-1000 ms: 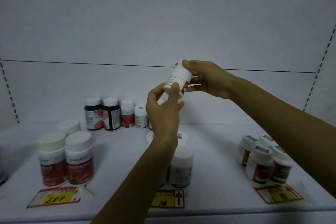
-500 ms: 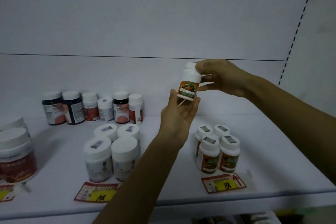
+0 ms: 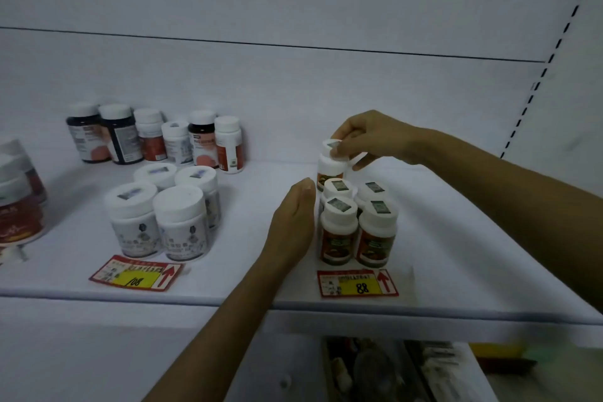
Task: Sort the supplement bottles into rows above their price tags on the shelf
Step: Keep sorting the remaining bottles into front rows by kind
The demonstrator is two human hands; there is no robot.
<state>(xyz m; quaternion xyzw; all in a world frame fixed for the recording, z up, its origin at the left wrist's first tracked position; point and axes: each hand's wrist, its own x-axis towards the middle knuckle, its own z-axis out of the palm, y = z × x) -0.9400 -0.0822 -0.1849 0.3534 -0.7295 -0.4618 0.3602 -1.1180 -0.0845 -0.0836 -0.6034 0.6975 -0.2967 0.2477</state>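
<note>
one bottle [image 3: 329, 168], cap pinched in right grip [image 3: 368, 138] (left grip [image 3: 293, 222] flat).

The shelf [image 3: 235, 274] looked smooth and matt white. The bottles [image 3: 337, 228] were smooth plastic with white plastic caps [image 3: 178, 201] and faintly glossy labels [image 3: 373, 246]. The price tags [image 3: 357, 284] were printed paper with a slight sheen.

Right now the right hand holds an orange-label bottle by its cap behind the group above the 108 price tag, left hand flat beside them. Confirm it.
Wrong tag: it reads 88, not 108. In the head view the right hand holds the orange-label bottle by its cap behind the group above the 88 price tag, left hand flat beside them.
</note>
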